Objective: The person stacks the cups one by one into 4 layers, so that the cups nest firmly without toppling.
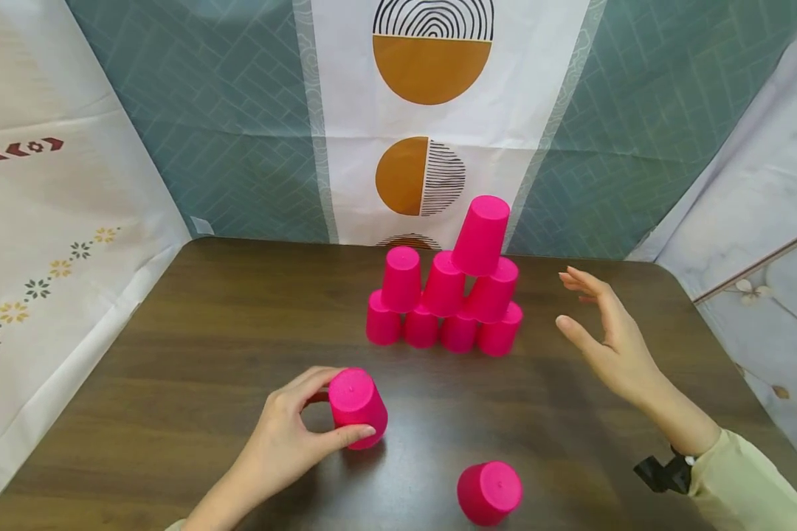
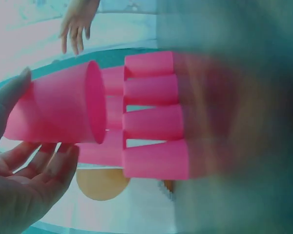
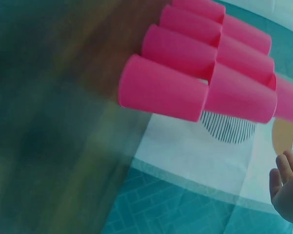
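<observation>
A: Nearest first, then. A loose pink cup (image 1: 489, 493) stands upside down at the near edge of the table (image 1: 192, 383), untouched, to the right of the left hand and well apart from the right hand.

B: And the left hand (image 1: 285, 442)?

A: Thumb and fingers are curled round a second upturned cup (image 1: 357, 407). Its long axis is tilted, base leaning toward the stack; the left wrist view shows the open mouth (image 2: 95, 102) facing the stack. I cannot tell whether its rim is fully clear of the tabletop.

B: Which way does the stack lie from that grip?

A: Ahead and a little right, near the far edge. The pyramid (image 1: 448, 295) has four cups at the bottom, three above, and one cup on top (image 1: 481, 234) sitting off-centre toward the right, tilted.

B: The right hand (image 1: 604, 335)?

A: Holding nothing, fingers straight and relaxed, palm turned toward the pyramid's right flank, near it but not touching. It is the nearer hand to the stack; the left is nearer to both loose cups.

B: Surface and room?

A: Dark wood-grain tabletop. Behind it, a teal patterned backdrop (image 1: 239, 147) with a white panel of orange half-circles (image 1: 432, 70); pale printed cloths hang on either side.
</observation>
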Motion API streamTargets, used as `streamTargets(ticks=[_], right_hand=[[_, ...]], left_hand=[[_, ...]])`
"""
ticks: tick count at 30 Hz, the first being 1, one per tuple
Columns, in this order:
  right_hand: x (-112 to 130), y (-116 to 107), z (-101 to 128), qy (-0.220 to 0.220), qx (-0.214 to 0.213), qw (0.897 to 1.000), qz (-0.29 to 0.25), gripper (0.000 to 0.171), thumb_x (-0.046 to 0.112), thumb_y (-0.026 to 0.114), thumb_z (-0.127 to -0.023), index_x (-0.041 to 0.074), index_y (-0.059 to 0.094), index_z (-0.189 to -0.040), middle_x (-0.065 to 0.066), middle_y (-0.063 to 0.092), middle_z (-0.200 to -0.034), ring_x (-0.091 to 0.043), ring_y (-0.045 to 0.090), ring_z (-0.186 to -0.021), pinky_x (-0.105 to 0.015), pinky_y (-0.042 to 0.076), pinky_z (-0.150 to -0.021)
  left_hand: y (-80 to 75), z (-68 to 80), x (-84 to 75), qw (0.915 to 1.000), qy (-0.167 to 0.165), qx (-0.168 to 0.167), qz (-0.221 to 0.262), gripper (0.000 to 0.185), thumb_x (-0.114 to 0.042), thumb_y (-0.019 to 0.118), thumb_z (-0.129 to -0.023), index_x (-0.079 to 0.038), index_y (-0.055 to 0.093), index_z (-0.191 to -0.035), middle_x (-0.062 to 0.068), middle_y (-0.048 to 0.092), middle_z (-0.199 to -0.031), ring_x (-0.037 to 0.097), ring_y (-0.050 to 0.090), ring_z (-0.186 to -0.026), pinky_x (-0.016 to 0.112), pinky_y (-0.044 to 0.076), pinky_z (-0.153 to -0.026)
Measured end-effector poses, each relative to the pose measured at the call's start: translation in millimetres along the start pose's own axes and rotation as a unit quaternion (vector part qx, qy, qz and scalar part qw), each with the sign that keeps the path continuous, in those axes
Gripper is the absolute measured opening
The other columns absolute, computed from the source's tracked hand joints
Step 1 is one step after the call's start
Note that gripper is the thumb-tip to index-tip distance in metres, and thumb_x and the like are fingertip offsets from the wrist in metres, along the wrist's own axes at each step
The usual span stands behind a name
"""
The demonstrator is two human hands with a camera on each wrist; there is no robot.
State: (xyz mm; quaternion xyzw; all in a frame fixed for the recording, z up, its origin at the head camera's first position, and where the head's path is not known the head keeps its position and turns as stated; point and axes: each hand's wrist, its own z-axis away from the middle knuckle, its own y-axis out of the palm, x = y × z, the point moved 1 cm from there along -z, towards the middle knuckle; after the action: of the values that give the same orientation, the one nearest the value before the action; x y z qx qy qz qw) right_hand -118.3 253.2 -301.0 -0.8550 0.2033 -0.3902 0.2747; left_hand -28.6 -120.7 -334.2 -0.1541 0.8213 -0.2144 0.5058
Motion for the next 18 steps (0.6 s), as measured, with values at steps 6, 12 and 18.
streamTargets(ticks=[6, 12, 18], right_hand=[[11.2, 4.3, 40.7, -0.009, 0.010, 1.000, -0.017, 0.070, -0.007, 0.070, -0.074, 0.003, 0.041, -0.137, -0.006, 0.050, -0.133, -0.007, 0.043, -0.123, -0.016, 0.031, -0.100], [19.6, 12.4, 75.7, -0.027, 0.015, 0.999, -0.040, 0.066, -0.005, 0.071, -0.073, -0.005, 0.043, -0.133, -0.011, 0.053, -0.130, -0.011, 0.045, -0.122, -0.017, 0.033, -0.098], [24.0, 19.7, 96.9, -0.023, 0.018, 0.998, -0.051, 0.069, -0.007, 0.072, -0.070, -0.006, 0.043, -0.132, -0.010, 0.053, -0.129, -0.011, 0.046, -0.120, -0.016, 0.034, -0.096]], left_hand=[[-17.0, -39.6, -9.7, 0.9997, 0.016, -0.021, 0.003, 0.054, -0.026, 0.085, -0.066, -0.022, 0.062, -0.115, -0.012, 0.061, -0.105, 0.004, 0.061, -0.089, 0.022, 0.051, -0.079], [-26.3, -85.9, -22.6, 0.9966, 0.019, -0.054, 0.058, 0.051, -0.020, 0.082, -0.072, -0.016, 0.061, -0.118, -0.008, 0.062, -0.107, 0.008, 0.060, -0.096, 0.022, 0.051, -0.084], [-20.0, -123.6, -32.6, 0.9947, -0.013, -0.078, 0.065, 0.047, -0.022, 0.078, -0.076, -0.011, 0.060, -0.118, -0.001, 0.063, -0.105, 0.010, 0.060, -0.096, 0.026, 0.052, -0.084]])
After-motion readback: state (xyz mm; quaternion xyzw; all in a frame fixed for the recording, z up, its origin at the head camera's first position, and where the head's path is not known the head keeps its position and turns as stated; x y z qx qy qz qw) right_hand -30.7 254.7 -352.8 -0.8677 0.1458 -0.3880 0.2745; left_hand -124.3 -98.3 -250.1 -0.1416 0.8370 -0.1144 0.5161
